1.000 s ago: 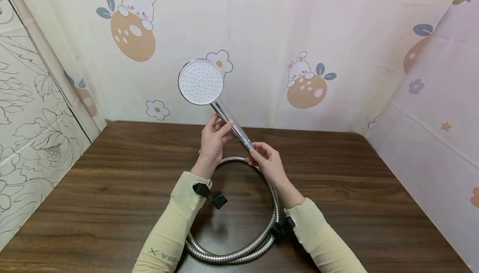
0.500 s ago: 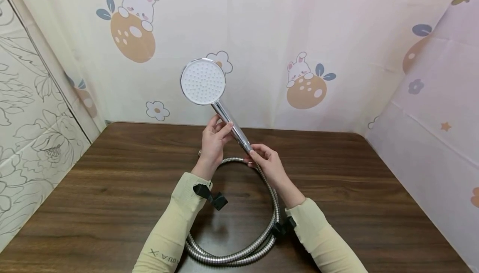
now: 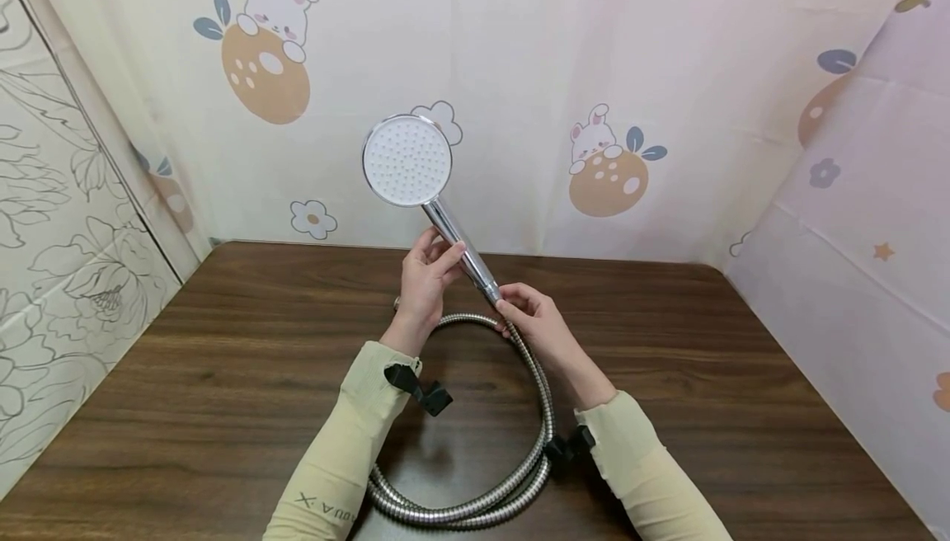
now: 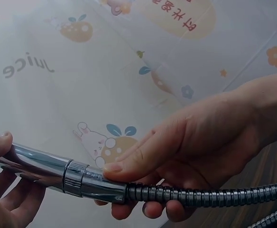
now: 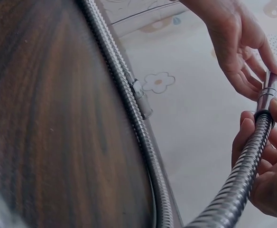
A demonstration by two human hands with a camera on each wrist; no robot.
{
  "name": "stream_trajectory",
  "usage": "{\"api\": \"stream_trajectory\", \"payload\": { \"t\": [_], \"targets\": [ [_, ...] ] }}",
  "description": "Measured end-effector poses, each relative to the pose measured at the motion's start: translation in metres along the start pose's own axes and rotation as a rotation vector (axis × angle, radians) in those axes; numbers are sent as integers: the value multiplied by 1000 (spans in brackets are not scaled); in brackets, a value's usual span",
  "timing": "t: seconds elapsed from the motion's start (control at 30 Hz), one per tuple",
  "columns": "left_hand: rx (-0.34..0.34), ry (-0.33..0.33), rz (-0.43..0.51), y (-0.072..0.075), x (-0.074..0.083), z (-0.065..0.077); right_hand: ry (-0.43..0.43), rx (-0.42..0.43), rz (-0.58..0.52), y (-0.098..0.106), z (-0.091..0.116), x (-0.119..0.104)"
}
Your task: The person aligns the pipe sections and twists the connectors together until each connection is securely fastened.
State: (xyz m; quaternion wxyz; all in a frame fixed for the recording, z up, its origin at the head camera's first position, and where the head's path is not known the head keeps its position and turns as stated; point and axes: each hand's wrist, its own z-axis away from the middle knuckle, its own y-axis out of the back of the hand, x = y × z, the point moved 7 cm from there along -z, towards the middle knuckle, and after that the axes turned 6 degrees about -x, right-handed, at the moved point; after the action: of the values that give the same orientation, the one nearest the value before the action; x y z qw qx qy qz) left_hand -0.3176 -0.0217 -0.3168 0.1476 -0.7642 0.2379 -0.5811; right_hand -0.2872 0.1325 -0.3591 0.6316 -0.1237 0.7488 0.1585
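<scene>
A chrome shower head with a white nozzle face is held tilted above the table, face toward me. My left hand grips its handle between thumb and fingers. At the handle's lower end, my right hand pinches the smooth metal connector of a ribbed metal shower hose. In the left wrist view the connector sits in line against the handle, and the right thumb presses on it. The hose runs down from the right hand and lies coiled on the table.
The dark wood table reaches back to a printed curtain. In the right wrist view, a metal fitting lies beside the coiled hose. Black camera mounts sit on both wrists, the right one close to the coil.
The shower head has shifted slightly to the right and stands a little more upright. My right hand's fingers have moved slightly at the connector, and its wrist has edged right. The left grip stays.
</scene>
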Motion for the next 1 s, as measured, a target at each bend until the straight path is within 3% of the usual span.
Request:
{"api": "stream_trajectory", "payload": {
  "t": [0.27, 0.53, 1.0],
  "targets": [
    [15, 8, -18, 4, -4, -1, 0, -11, 5, 3, 0, -2],
    [20, 14, -19, 4, -8, -2, -32, 96, -25, 10, 2, 0],
    [4, 33, -28, 3, -12, -2, -30, 150, -58, 15, 3, 1]
  ]
}}
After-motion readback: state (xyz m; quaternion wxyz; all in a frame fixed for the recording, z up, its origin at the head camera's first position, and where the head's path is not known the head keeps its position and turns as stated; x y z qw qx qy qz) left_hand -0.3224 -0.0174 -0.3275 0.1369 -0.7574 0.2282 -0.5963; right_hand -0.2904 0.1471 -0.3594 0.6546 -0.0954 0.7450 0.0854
